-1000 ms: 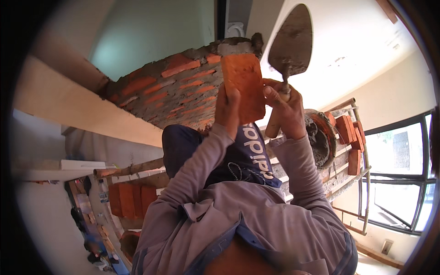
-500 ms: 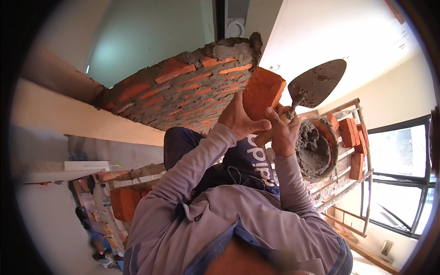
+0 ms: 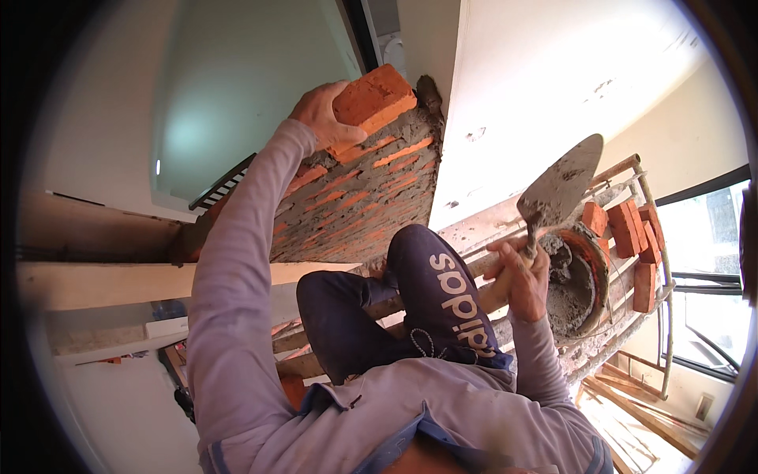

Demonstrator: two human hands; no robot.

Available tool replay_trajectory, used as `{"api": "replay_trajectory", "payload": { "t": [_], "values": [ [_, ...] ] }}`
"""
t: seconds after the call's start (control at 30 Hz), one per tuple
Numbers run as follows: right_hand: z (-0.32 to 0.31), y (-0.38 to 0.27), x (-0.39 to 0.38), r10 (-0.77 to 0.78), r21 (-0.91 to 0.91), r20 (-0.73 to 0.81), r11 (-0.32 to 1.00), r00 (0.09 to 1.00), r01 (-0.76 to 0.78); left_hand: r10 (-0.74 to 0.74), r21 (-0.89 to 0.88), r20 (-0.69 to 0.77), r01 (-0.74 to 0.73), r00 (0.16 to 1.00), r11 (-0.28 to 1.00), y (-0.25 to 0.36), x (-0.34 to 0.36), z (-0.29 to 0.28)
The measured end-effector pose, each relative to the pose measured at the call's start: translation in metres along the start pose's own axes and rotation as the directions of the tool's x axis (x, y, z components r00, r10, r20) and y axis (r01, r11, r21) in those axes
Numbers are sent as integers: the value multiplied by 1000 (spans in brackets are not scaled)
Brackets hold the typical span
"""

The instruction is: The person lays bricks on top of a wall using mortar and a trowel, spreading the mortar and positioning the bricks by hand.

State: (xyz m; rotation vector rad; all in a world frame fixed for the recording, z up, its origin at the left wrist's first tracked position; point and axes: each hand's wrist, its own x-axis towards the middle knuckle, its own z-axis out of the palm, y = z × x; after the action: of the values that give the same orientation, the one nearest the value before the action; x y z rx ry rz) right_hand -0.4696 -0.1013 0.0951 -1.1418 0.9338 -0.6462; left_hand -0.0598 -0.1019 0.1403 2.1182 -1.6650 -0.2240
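Through the head camera I see my left hand (image 3: 320,114) clamped on a single orange brick (image 3: 375,99), the thumb along its near side and the fingers over its left end; the brick is at the top edge of the brick wall (image 3: 355,189), close to its far right corner, though I cannot tell whether the mortar bears its weight yet. My right hand (image 3: 523,280) is wrapped round the handle of the trowel (image 3: 562,186); the blade points up and to the right, smeared with grey.

What has just changed is the left arm's reach: half a second ago the brick was in front of my body, close to both hands; now the left alone has it out at the wall, so I judge the work has passed from handling the brick to seating it; the right hand has come apart from it, trowel and all.

Farther out, the round mortar tub (image 3: 598,276) is just beyond the right hand; loose bricks (image 3: 628,229) are beside it, toward the window (image 3: 703,253).
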Motion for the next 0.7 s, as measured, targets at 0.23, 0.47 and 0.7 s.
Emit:
{"api": "replay_trajectory", "payload": {
  "t": [0.23, 0.47, 0.7],
  "values": [
    [-9, 24, -12, 22, 67, -151, 998, 988, -12, 15, -66, 214, -1, 977, 998, -31, 43, 23],
    [-19, 20, -2, 61, 13, -146, 998, 987, -59, 9, -22, 267, -3, 964, 1000, -27, 59, 40],
    [-15, 18, 2, 55, 9, -138, 998, 989, -54, -9, -57, 261, 25, 965, 998, -33, 64, 46]
  ]
}}
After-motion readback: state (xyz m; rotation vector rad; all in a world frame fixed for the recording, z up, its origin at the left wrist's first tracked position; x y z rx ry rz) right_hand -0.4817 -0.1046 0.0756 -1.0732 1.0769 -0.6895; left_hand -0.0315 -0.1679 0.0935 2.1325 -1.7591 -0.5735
